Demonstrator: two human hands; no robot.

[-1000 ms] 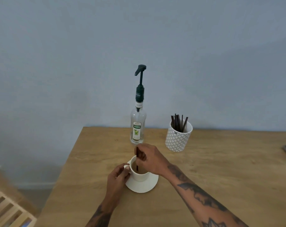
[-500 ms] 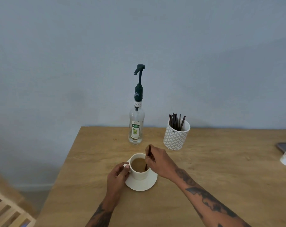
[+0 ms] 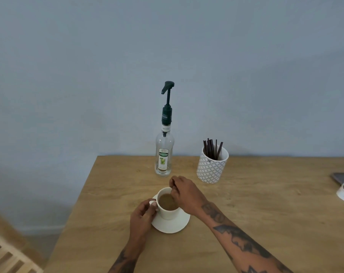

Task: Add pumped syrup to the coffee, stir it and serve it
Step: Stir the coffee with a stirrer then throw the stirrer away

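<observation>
The cup [image 3: 168, 205] stands on its saucer [image 3: 170, 223] near the counter's [image 3: 265, 203] front edge, left hand [image 3: 142, 215] pinching its handle, right hand [image 3: 184, 192] directly above the coffee [image 3: 167, 201], closed on a stirrer (barely visible) pointing steeply down into it.

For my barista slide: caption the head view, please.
Left hand steadies coffee cup on saucer; right hand stirs.
</observation>
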